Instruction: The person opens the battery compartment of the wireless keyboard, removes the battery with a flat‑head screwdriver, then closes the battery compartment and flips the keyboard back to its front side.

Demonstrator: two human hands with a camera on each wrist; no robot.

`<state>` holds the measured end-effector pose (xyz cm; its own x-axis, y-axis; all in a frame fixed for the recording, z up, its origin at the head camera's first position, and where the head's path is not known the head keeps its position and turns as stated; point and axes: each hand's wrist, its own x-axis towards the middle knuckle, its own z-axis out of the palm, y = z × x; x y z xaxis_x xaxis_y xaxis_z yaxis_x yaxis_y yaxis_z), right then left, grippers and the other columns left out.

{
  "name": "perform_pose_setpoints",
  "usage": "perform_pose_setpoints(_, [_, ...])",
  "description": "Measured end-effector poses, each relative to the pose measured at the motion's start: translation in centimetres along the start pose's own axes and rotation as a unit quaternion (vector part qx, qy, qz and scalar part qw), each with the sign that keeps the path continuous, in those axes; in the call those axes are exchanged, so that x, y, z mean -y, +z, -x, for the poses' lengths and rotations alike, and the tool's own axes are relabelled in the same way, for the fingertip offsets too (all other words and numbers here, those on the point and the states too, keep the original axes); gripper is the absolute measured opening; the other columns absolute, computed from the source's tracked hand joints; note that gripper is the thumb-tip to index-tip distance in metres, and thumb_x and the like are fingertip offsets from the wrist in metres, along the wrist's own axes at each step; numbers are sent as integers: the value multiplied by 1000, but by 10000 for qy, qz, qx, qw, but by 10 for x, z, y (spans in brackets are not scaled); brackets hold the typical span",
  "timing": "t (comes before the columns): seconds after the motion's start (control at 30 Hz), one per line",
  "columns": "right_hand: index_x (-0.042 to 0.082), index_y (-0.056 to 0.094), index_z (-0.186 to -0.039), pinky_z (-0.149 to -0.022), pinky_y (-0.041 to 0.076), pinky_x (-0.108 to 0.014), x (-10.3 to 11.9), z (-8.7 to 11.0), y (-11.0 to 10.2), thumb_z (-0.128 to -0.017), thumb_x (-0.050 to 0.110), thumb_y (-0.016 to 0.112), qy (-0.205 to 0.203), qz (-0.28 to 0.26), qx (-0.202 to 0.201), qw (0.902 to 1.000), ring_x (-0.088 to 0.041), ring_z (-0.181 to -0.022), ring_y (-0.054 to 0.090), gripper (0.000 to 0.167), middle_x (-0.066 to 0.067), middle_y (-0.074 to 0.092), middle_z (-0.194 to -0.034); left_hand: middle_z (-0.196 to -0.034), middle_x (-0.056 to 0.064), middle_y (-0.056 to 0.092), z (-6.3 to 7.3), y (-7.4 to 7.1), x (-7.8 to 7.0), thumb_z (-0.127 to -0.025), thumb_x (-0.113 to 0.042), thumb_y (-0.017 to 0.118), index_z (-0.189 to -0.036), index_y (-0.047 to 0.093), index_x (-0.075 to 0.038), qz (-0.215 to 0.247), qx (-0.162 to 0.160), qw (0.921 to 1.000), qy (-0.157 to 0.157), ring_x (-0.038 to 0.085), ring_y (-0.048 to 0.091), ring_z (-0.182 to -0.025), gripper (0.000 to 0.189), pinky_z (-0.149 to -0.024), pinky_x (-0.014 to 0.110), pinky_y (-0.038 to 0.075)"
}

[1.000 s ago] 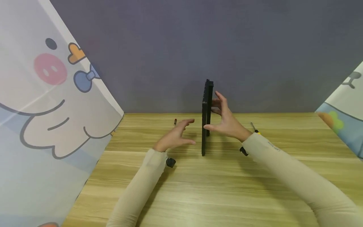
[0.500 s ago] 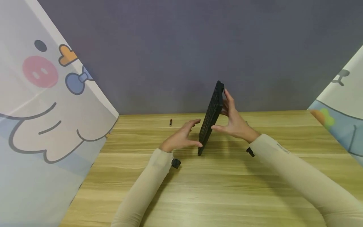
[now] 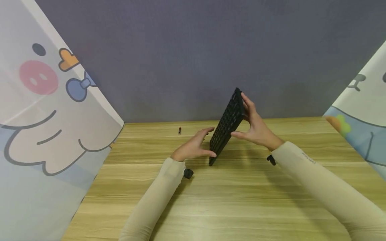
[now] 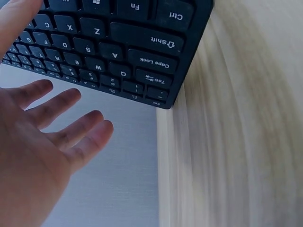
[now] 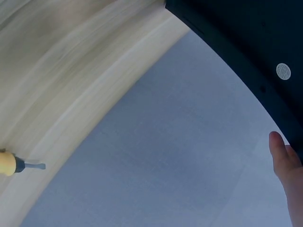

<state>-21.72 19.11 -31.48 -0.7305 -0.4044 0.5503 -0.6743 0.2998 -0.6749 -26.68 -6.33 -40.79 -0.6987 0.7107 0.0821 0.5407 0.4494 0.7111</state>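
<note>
A black keyboard (image 3: 227,122) stands tilted on its short end in the head view, its top leaning right and its keys turned left. My right hand (image 3: 256,129) holds its upper part, thumb at the near edge and fingers at the back and far edge. The right wrist view shows the keyboard's plain underside (image 5: 246,42) with a round pale sticker; most of that hand is out of frame there. My left hand (image 3: 194,145) is beside the lower end with fingers spread. Its thumb (image 4: 16,16) overlaps the keys in the left wrist view; contact is unclear.
A small dark cylinder with a red end (image 3: 179,131) lies near the back of the wooden table (image 3: 193,207). A yellow-and-black screwdriver (image 5: 14,164) lies on the table at the right. A grey panel (image 3: 181,60) rises behind, with printed cloths at both sides.
The keyboard has gone from nearly upright to a rightward lean, its upper end moving right with my right hand. My left hand has come slightly right, closer to the lower end.
</note>
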Motion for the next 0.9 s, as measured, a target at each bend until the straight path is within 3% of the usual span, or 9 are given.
perform_pose_setpoints(0.17, [12,0,-152,-94,33,-62,-1,5,-6,-70,-7,79,194,21,-51,9998,-39,-137,19,115,-17,1,-156,-154,0,13,-4,6,2,-72,-58,73,-153,8,-27,-138,87,9999,27,20,16,-139,108,-105,49,29])
perform_pose_setpoints(0.27, [15,-2,-152,-95,31,-64,-1,8,-10,-70,-6,79,323,61,-80,9994,-35,-140,10,117,-11,-7,-157,-155,2,11,-6,9,1,-72,-56,75,-153,8,-25,-182,139,9997,16,24,10,-141,110,-106,51,26])
perform_pose_setpoints(0.43, [14,5,-152,-95,28,-66,-4,16,-16,-72,-8,77,406,-97,-51,9991,-30,-141,6,109,-3,-4,-157,-156,7,8,-4,9,-1,-72,-53,77,-153,4,-25,-256,310,9991,-126,26,8,-141,112,-106,50,26])
perform_pose_setpoints(0.57, [15,10,-151,-101,34,-46,-12,22,-18,-73,-11,75,519,-314,-114,9981,-32,-138,20,105,-9,7,-156,-154,10,8,2,3,-1,-71,-51,79,-153,3,-30,-215,471,9978,-412,27,15,-140,113,-102,49,33])
perform_pose_setpoints(0.7, [16,17,-149,-97,36,-20,-30,31,-18,-70,-10,79,544,-258,-175,9980,-31,-129,38,104,-15,25,-150,-153,10,8,13,-6,3,-71,-51,79,-152,4,-34,-205,602,9957,-674,31,19,-138,112,-99,50,36])
perform_pose_setpoints(0.8, [14,22,-148,-97,36,-20,-40,40,-15,-69,-3,82,664,42,-186,9976,-29,-124,43,100,-15,34,-145,-151,11,9,22,-13,8,-71,-50,80,-152,4,-35,-287,686,9934,-877,34,22,-136,112,-97,50,38])
perform_pose_setpoints(0.9, [8,25,-146,-97,40,-29,-47,48,-10,-71,8,85,868,382,-68,9955,-30,-119,48,96,-15,41,-140,-149,10,11,31,-19,13,-70,-45,82,-153,6,-33,-449,669,9907,-1097,34,25,-134,113,-96,50,39])
